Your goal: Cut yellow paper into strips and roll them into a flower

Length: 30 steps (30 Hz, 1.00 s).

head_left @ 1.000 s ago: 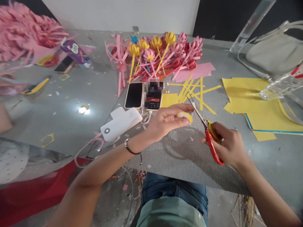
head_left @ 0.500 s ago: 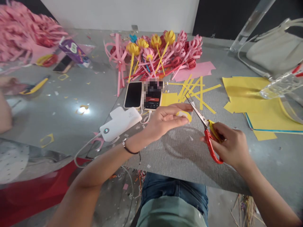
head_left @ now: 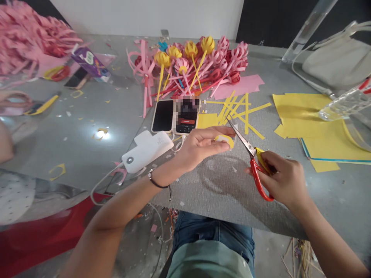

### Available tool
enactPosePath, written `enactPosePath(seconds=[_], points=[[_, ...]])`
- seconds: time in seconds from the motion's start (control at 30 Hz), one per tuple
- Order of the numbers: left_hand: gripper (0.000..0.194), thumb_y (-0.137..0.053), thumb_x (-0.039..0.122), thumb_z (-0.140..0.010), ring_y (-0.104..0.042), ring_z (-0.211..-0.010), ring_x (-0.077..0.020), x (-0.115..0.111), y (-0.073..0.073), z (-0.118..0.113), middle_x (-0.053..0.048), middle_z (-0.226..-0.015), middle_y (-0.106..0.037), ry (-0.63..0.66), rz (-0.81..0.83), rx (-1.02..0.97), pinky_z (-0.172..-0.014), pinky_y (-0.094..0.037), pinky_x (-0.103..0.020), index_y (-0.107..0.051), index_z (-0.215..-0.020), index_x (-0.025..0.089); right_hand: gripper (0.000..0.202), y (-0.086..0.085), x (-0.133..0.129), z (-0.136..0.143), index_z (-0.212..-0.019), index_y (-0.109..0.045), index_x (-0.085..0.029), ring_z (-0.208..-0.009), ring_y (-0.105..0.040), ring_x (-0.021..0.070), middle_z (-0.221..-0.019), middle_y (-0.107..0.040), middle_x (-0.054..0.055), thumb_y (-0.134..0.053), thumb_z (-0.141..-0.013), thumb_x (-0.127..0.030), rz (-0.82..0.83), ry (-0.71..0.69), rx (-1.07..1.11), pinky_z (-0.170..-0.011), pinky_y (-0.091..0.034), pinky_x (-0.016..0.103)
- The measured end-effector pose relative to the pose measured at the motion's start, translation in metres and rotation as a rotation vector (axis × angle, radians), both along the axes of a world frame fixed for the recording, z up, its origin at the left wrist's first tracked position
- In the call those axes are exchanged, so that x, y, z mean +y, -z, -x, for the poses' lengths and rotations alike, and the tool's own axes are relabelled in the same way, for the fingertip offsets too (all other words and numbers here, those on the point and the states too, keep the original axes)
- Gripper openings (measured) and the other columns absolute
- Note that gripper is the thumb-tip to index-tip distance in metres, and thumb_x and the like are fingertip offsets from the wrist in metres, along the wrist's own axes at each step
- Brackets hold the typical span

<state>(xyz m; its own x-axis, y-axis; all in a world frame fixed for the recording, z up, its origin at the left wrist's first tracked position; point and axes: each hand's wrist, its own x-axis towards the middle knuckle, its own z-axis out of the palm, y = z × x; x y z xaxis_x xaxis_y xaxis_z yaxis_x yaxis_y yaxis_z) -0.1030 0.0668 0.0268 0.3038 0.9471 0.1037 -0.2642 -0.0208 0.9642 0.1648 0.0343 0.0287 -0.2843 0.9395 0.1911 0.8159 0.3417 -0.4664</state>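
Note:
Between the thumb and fingers of my left hand (head_left: pixel 203 148) is a small round yellow and white piece (head_left: pixel 225 141). My right hand (head_left: pixel 282 175) is closed round the red and yellow handles of the scissors (head_left: pixel 251 150). The scissors' blades point up and left, just right of my left fingertips, and look nearly closed. Behind my hands lie crossed yellow paper strips (head_left: pixel 246 116) and a small yellow paper piece (head_left: pixel 207 120). Two phones (head_left: pixel 163 116) lie side by side beyond my left wrist, with a white power bank (head_left: pixel 147 150) nearer me.
Pink, red and yellow paper flowers (head_left: pixel 199 61) lie at the back. Yellow sheets (head_left: pixel 307 116), a clear cup (head_left: pixel 344 104) and a white bag (head_left: pixel 333 63) are at right. At left are a purple carton (head_left: pixel 90 63), pink strips (head_left: pixel 31 38) and another person's arm.
My left hand and the round piece have shifted very slightly left. At the far left, the other person's hand has moved and scissor handles show there now. My right hand is nearly unchanged.

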Motion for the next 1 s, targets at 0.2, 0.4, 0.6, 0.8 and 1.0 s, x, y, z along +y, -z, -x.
enactPosePath(seconds=[0.2, 0.4, 0.6, 0.8, 1.0], points=[[0.014, -0.086, 0.036, -0.086, -0.068, -0.13, -0.0295, 0.001, -0.001, 0.001, -0.008, -0.13, -0.076, 0.017, -0.001, 0.003, -0.108, -0.056, -0.046, -0.083, -0.091, 0.023, 0.051, -0.001, -0.001, 0.001, -0.075, -0.046, -0.024, -0.053, -0.029, 0.0124, -0.057, -0.039, -0.005, -0.069, -0.092, -0.067, -0.001, 0.01, 0.003, -0.054, -0.028, 0.031], [0.011, -0.085, 0.033, -0.089, -0.068, -0.128, -0.0276, 0.003, 0.005, 0.003, -0.008, -0.129, -0.076, 0.024, -0.042, -0.014, -0.109, -0.055, -0.045, -0.084, -0.094, 0.023, 0.05, 0.001, -0.001, 0.0, -0.076, -0.05, -0.024, -0.052, -0.03, 0.012, -0.057, -0.039, -0.005, -0.069, -0.093, -0.067, -0.034, 0.008, -0.006, -0.053, -0.029, 0.03], [0.012, -0.087, 0.032, -0.086, -0.071, -0.12, -0.0244, 0.007, 0.012, 0.003, -0.007, -0.127, -0.077, 0.019, -0.053, -0.028, -0.104, -0.057, -0.041, -0.083, -0.092, 0.022, 0.052, 0.003, 0.0, -0.001, -0.074, -0.049, -0.023, -0.05, -0.03, 0.0097, -0.055, -0.037, -0.007, -0.07, -0.093, -0.067, -0.106, -0.016, -0.005, -0.051, -0.029, 0.027], [0.014, -0.087, 0.033, -0.086, -0.072, -0.117, -0.0244, 0.007, 0.011, 0.002, -0.008, -0.124, -0.078, -0.002, -0.05, -0.024, -0.101, -0.058, -0.039, -0.083, -0.091, 0.021, 0.054, 0.004, 0.0, -0.002, -0.072, -0.045, -0.023, -0.05, -0.028, 0.0103, -0.055, -0.035, -0.007, -0.07, -0.094, -0.066, -0.101, -0.015, -0.014, -0.051, -0.028, 0.027], [0.011, -0.086, 0.033, -0.087, -0.071, -0.115, -0.0234, 0.007, 0.01, 0.004, -0.007, -0.12, -0.078, -0.009, -0.095, 0.016, -0.094, -0.058, -0.036, -0.083, -0.09, 0.023, 0.052, 0.004, 0.0, -0.003, -0.08, -0.042, -0.025, -0.047, -0.033, 0.0115, -0.057, -0.039, -0.006, -0.067, -0.093, -0.07, -0.102, -0.035, -0.044, -0.052, -0.028, 0.03]])
